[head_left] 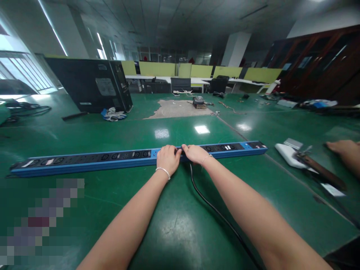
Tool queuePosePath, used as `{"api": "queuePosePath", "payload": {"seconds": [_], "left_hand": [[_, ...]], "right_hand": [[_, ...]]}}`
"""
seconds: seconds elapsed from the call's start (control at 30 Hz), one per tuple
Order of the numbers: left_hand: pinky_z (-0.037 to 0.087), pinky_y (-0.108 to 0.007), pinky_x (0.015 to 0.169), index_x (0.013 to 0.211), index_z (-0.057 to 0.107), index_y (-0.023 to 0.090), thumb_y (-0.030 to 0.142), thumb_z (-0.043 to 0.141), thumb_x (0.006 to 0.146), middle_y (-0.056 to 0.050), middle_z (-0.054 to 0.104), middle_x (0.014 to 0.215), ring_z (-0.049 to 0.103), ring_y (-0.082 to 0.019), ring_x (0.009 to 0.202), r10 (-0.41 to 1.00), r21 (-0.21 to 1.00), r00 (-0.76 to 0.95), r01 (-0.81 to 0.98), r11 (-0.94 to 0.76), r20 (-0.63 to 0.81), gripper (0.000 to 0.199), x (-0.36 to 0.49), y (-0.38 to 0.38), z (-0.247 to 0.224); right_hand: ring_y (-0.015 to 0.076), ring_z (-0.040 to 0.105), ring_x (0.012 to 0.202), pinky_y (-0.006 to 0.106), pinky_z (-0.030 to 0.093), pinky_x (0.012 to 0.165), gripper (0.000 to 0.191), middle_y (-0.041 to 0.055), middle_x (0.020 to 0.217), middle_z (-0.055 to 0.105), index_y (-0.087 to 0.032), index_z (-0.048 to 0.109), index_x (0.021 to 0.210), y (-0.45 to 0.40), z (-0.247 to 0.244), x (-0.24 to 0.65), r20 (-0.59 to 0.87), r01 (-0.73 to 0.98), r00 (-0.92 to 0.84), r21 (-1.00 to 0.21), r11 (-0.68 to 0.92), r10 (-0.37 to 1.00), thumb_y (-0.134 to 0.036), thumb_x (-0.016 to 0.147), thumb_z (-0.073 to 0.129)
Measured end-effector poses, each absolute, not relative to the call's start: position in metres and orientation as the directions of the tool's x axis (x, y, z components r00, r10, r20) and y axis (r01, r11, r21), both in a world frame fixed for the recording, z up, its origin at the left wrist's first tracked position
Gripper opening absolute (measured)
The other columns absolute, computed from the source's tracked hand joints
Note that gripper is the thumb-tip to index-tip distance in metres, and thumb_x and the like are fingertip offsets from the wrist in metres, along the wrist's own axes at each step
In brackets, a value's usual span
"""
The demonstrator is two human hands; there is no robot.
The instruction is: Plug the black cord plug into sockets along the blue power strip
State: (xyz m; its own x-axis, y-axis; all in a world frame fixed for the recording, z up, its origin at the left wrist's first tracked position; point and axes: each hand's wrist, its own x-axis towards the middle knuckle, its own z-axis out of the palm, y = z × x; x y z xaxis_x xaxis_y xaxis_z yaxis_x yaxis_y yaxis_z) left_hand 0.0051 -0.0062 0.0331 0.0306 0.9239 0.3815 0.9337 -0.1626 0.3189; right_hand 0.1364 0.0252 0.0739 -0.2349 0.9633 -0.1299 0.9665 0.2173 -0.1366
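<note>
A long blue power strip (132, 163) with black socket panels lies across the green table. My left hand (168, 157) is closed over its middle, with the fingertips behind the strip's far edge. Right beside it, my right hand (194, 153) is closed on the same stretch, thumbs almost meeting. A black cable (209, 204) comes out from under my right hand and runs toward the lower right. What lies between the two hands is hidden.
A black computer case (90, 84) stands back left, with gloves (113, 114) by it. At right are a white device (289, 155), a brown-handled tool (323, 170) and another person's hand (343, 150). The green table (174, 232) has a bare patch farther back.
</note>
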Motion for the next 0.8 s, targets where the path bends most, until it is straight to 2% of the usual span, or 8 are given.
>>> {"api": "queuePosePath", "payload": {"seconds": [0.07,0.17,0.27,0.37,0.5,0.67,0.8], "left_hand": [[0.045,-0.033,0.082,0.098,0.056,0.02,0.052,0.034,0.09,-0.008,0.067,0.096,0.061,-0.023,0.095,0.952,0.328,0.013,0.937,-0.118,0.306,0.04,0.013,-0.001,0.047],[0.048,-0.034,0.076,0.112,0.051,0.016,0.059,0.033,0.087,-0.012,0.069,0.095,0.065,-0.025,0.091,0.991,0.323,0.017,0.944,-0.06,0.135,0.053,0.031,0.011,0.068],[0.049,-0.034,0.078,0.11,0.053,0.01,0.042,0.04,0.088,-0.018,0.068,0.1,0.065,-0.026,0.096,0.998,0.214,0.063,0.975,-0.065,0.017,0.04,0.05,0.023,0.083],[0.05,-0.033,0.08,0.105,0.057,0.008,0.021,0.041,0.087,-0.019,0.068,0.101,0.065,-0.025,0.098,0.997,0.169,0.072,0.983,-0.068,-0.015,0.027,0.065,0.029,0.089],[0.05,-0.033,0.079,0.102,0.06,0.008,0.012,0.037,0.086,-0.02,0.068,0.099,0.065,-0.024,0.098,0.997,0.149,0.067,0.987,-0.063,-0.024,0.028,0.073,0.028,0.089],[0.051,-0.034,0.079,0.105,0.056,0.01,0.014,0.032,0.088,-0.019,0.068,0.099,0.065,-0.024,0.098,0.999,0.141,0.038,0.989,-0.034,-0.025,0.029,0.074,0.022,0.084],[0.051,-0.035,0.078,0.107,0.053,0.012,0.016,0.035,0.087,-0.016,0.069,0.098,0.066,-0.024,0.096,0.998,0.147,0.017,0.989,-0.007,-0.064,0.027,0.072,0.022,0.081]], "right_hand": [[0.0205,0.063,0.092,0.029,0.044,0.075,0.057,0.0136,0.1,0.068,-0.016,0.063,0.104,0.025,0.068,0.15,-0.031,0.977,-0.159,-0.148,0.153,0.987,-0.035,0.096,0.01],[0.0215,0.062,0.091,0.03,0.041,0.075,0.042,0.012,0.099,0.067,-0.017,0.061,0.103,0.027,0.049,0.169,0.233,0.983,0.035,-0.185,0.009,0.972,-0.029,0.094,0.022],[0.0213,0.057,0.096,0.03,0.037,0.08,0.03,0.0106,0.099,0.067,-0.017,0.065,0.096,0.03,0.024,0.182,0.449,0.978,0.002,-0.187,0.092,0.893,-0.024,0.09,0.036],[0.0205,0.054,0.104,0.032,0.032,0.089,0.029,0.0075,0.111,0.065,-0.019,0.065,0.103,0.033,0.003,0.189,0.591,0.957,-0.099,-0.163,0.239,0.8,-0.025,0.089,0.04],[0.0188,0.055,0.105,0.033,0.03,0.091,0.03,0.005,0.11,0.067,-0.02,0.066,0.105,0.035,-0.007,0.191,0.634,0.935,-0.134,-0.173,0.309,0.761,-0.022,0.088,0.041],[0.0188,0.055,0.105,0.034,0.03,0.089,0.029,0.0034,0.11,0.068,-0.02,0.067,0.103,0.035,-0.003,0.188,0.618,0.933,-0.089,-0.222,0.282,0.781,-0.021,0.085,0.044],[0.0195,0.054,0.106,0.035,0.029,0.087,0.029,0.0029,0.111,0.067,-0.023,0.067,0.106,0.032,0.0,0.187,0.6,0.937,-0.1,-0.212,0.278,0.794,-0.024,0.087,0.044]]}}
